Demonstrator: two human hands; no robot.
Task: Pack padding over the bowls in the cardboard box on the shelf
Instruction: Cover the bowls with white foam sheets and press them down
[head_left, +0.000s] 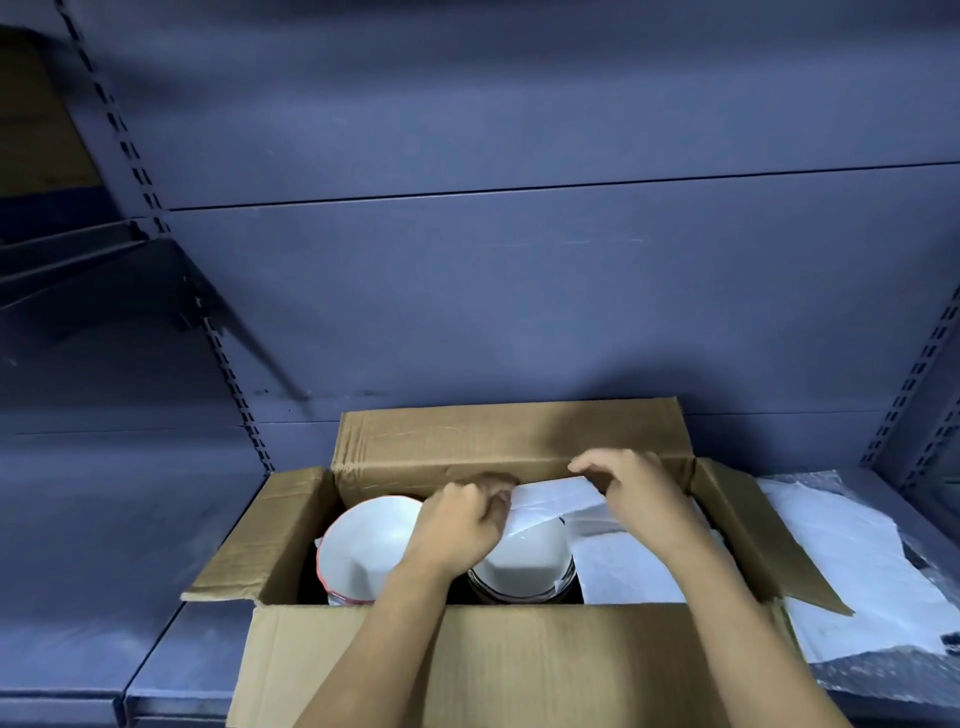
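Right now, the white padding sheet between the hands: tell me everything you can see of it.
The padding sheet is thin, white and slightly translucent, creased, and looks like foam or paper. The left hand and right hand pinch its upper edge and hold it stretched inside the cardboard box, near the far wall. It slopes down over the right bowl. Its right end is hidden behind the right hand.

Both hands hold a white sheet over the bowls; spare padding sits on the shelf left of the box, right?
Wrong side. The head view shows the spare white padding sheets on the blue-grey shelf right of the brown cardboard box; the rest holds.
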